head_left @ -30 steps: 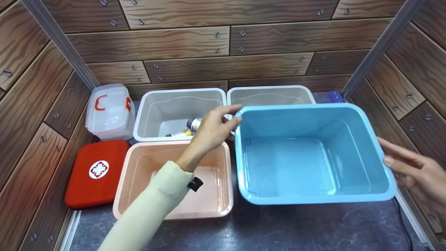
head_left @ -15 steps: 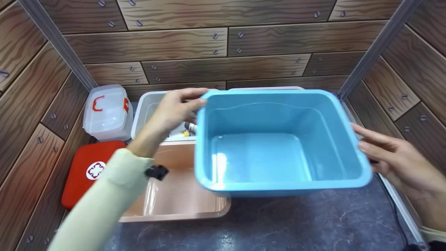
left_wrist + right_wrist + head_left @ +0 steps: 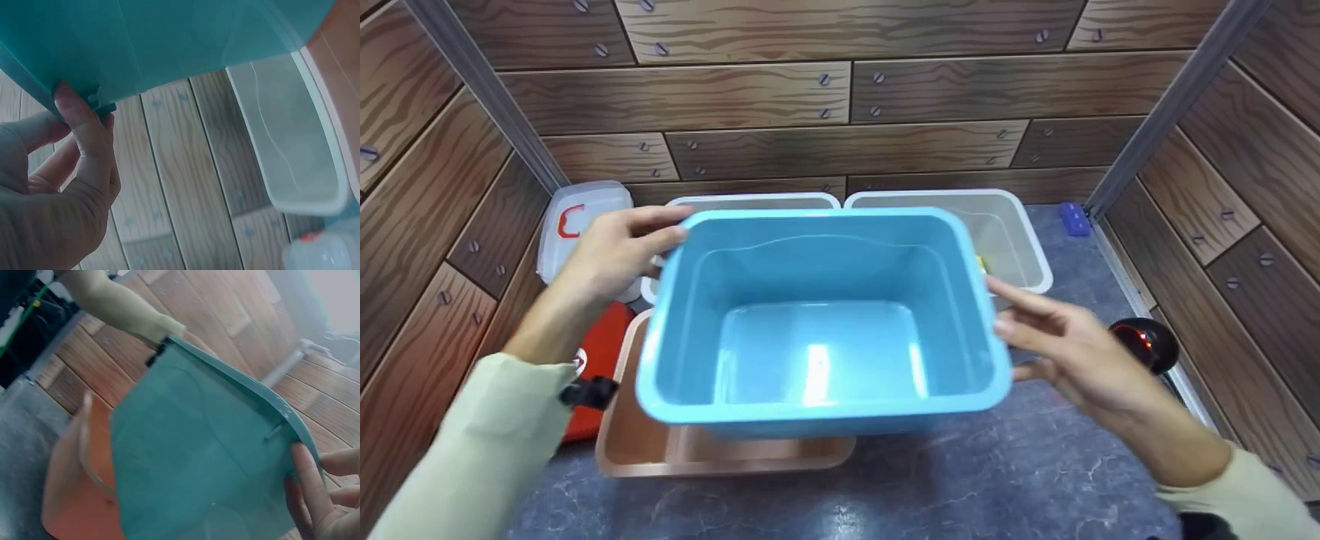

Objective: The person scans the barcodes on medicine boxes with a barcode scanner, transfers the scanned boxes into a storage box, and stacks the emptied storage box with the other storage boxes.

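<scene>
A light blue plastic storage bin (image 3: 821, 352), with nothing inside it, is held up between both hands over the pink bin (image 3: 619, 435). My left hand (image 3: 615, 251) pinches its rim at the far left corner. In the left wrist view the thumb and fingers of that left hand (image 3: 73, 146) grip the rim from both sides. My right hand (image 3: 1072, 345) grips the right side of the rim. The right wrist view shows the fingers of the right hand (image 3: 320, 489) curled over the blue rim. Much of the pink bin is hidden beneath the blue one.
Behind stand two clear-white bins, the left bin (image 3: 750, 201) mostly covered and the right bin (image 3: 1020, 247) partly visible. A red first-aid case (image 3: 604, 337) and a lidded box (image 3: 585, 217) lie left. A purple object (image 3: 1074, 219) and a black round device (image 3: 1147, 343) sit right.
Both hands have carried the blue bin leftward, from the right side to above the pink bin. The right rear bin, purple object and black device are now uncovered.
</scene>
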`<action>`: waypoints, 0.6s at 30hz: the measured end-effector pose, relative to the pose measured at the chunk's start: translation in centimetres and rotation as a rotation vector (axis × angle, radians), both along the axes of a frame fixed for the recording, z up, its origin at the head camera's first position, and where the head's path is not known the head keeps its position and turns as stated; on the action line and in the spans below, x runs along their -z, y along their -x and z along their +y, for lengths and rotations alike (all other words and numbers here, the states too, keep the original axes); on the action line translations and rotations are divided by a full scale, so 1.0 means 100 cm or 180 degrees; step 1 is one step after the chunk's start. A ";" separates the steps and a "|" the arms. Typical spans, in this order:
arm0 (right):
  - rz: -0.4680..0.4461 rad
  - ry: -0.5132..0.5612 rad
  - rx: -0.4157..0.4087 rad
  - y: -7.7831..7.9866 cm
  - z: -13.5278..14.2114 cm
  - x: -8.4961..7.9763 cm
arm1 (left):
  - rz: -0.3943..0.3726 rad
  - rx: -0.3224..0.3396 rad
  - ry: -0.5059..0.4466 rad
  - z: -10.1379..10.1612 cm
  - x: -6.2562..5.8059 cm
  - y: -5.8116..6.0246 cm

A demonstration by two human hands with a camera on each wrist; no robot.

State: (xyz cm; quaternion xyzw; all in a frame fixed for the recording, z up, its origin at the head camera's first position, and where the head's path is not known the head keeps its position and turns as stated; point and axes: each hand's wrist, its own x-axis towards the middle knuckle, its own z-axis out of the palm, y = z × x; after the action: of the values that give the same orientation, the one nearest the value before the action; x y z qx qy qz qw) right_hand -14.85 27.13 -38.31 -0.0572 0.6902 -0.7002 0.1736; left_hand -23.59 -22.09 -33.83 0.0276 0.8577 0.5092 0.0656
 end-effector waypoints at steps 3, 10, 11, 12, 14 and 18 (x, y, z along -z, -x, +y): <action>0.0026 0.0030 -0.0107 -0.002 -0.022 0.002 | -0.0124 -0.0054 0.0025 -0.019 0.002 -0.004; -0.0009 0.0238 -0.0354 -0.004 -0.066 0.015 | -0.0147 -0.0215 0.0266 -0.059 0.006 -0.014; -0.0017 0.0255 -0.0378 -0.004 -0.072 0.016 | -0.0118 -0.0224 0.0316 -0.064 0.007 -0.015; -0.0025 0.0265 -0.0394 -0.005 -0.077 0.018 | -0.0087 -0.0218 0.0371 -0.069 0.007 -0.017; -0.0052 0.0300 -0.0398 -0.005 -0.086 0.020 | -0.0063 -0.0197 0.0463 -0.078 0.008 -0.019; -0.0084 0.0378 -0.0457 -0.006 -0.102 0.024 | 0.0002 -0.0191 0.0651 -0.094 0.010 -0.024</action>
State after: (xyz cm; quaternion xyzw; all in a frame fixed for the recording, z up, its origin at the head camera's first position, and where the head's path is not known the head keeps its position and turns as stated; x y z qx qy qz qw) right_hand -14.23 16.88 -40.75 -0.1075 0.6392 -0.7263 0.2287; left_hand -21.17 -31.52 -34.79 -0.0049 0.9057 0.4207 0.0525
